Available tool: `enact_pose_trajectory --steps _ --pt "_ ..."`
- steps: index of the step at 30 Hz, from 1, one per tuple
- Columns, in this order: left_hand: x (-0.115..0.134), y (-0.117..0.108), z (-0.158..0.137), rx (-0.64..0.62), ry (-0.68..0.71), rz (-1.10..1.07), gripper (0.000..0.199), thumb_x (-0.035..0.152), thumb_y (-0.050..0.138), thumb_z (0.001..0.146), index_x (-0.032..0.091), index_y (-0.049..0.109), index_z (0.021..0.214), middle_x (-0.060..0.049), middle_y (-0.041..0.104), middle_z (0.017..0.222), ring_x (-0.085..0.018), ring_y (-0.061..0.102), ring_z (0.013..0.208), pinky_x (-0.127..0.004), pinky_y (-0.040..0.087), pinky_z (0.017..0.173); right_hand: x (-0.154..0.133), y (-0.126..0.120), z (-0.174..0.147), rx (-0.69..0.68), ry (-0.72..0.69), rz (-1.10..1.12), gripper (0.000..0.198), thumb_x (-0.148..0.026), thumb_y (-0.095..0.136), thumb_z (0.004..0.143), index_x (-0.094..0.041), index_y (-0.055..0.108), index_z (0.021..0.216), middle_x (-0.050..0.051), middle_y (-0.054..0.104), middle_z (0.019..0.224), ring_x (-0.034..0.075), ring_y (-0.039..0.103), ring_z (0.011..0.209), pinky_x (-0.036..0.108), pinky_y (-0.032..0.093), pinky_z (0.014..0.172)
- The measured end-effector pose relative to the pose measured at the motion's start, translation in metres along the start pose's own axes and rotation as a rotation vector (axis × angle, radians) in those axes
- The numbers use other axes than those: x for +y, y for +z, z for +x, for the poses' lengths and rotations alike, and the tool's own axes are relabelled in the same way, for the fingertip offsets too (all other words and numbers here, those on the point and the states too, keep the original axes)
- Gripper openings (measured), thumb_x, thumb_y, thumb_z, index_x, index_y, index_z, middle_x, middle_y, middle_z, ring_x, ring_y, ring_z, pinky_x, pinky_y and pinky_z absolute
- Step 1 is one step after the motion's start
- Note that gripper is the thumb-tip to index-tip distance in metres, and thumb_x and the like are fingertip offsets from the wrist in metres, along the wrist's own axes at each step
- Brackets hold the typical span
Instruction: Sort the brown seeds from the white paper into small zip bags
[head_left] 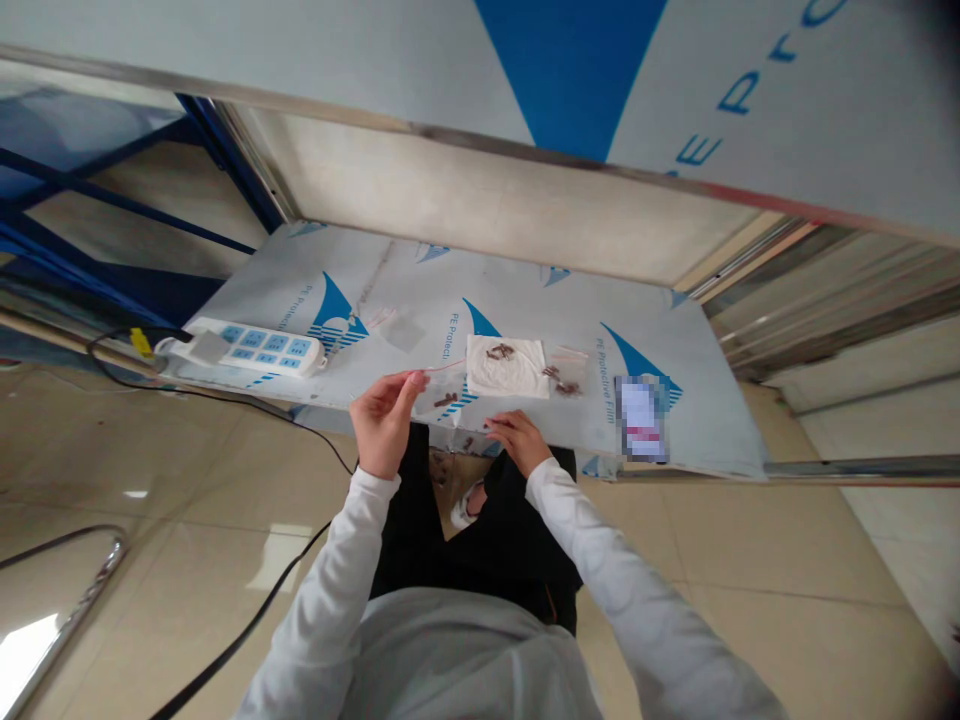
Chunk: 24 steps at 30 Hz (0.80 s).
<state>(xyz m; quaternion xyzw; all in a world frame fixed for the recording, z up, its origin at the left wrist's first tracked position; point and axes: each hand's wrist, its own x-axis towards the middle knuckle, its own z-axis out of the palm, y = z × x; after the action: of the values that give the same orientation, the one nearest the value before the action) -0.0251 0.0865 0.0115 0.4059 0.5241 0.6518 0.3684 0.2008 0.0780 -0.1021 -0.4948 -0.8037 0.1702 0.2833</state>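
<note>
My left hand [384, 425] pinches the upper edge of a clear zip bag [452, 380] with a red seal line. A few short brown pieces [445, 401] show in the bag, near the table's front edge. To its right, my right hand [519, 438] is closed, thumb and fingertips together around what looks like a small dark-brown piece [487, 425], too small to make out clearly. Just beyond lies a white tissue [517, 378] bearing a little pile of thin brown pieces [500, 351]. Beside the tissue, another clear bag [574, 364] has brown pieces [562, 383] at it.
A white power strip [277, 350] with a plugged-in adapter [208, 347] is at the left of the film-covered table [420, 275]. A flat clear bag [397, 330] lies behind my left hand. A blurred-out phone [643, 420] rests at the right. An upper shelf [375, 60] overhangs the far side.
</note>
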Motion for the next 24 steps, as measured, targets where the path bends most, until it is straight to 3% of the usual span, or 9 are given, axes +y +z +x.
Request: enact_pose_trajectory --steps 9,13,15,19,24 --pt "-0.008 0.005 -0.003 -0.064 -0.005 0.026 0.019 0.033 0.069 0.076 0.015 0.072 0.081 -0.005 0.074 0.080 -0.017 0.069 0.077 -0.028 0.053 0.076 -0.017 -0.012 0.022 0.108 0.004 0.004 0.013 -0.029 0.064 0.083 -0.020 0.071 0.077 0.005 0.068 0.077 0.019 0.063 0.078 0.033 0.055 0.076" --pt "-0.001 0.001 -0.008 -0.156 0.080 0.043 0.010 0.025 0.069 0.077 0.019 0.074 0.082 -0.004 0.075 0.084 -0.017 0.068 0.081 -0.029 0.051 0.079 -0.064 -0.054 0.036 0.353 0.152 0.157 0.018 -0.029 0.052 0.091 -0.018 0.066 0.096 0.006 0.069 0.084 0.016 0.065 0.074 0.030 0.055 0.072" --pt "0.006 0.000 -0.013 -0.217 0.140 0.055 0.009 0.023 0.069 0.077 0.021 0.075 0.083 -0.004 0.075 0.085 -0.017 0.067 0.080 -0.030 0.051 0.078 -0.095 -0.086 0.046 0.453 0.143 0.288 0.014 -0.026 0.057 0.088 -0.021 0.065 0.100 0.004 0.069 0.089 0.016 0.065 0.079 0.031 0.054 0.076" --pt "0.020 0.007 -0.022 -0.254 0.205 0.065 0.012 0.023 0.070 0.076 0.023 0.076 0.086 -0.005 0.075 0.085 -0.018 0.065 0.077 -0.032 0.052 0.075 -0.139 -0.135 0.065 0.302 -0.102 0.233 0.010 -0.020 0.062 0.085 -0.025 0.070 0.091 0.004 0.068 0.089 0.019 0.063 0.085 0.033 0.052 0.078" --pt "0.031 0.014 -0.029 -0.281 0.217 0.036 0.013 0.022 0.071 0.076 0.025 0.076 0.087 -0.005 0.075 0.082 -0.019 0.065 0.077 -0.033 0.052 0.073 -0.142 -0.148 0.072 0.151 -0.221 0.114 0.007 -0.020 0.064 0.084 -0.023 0.067 0.090 0.003 0.068 0.081 0.019 0.061 0.082 0.033 0.050 0.077"
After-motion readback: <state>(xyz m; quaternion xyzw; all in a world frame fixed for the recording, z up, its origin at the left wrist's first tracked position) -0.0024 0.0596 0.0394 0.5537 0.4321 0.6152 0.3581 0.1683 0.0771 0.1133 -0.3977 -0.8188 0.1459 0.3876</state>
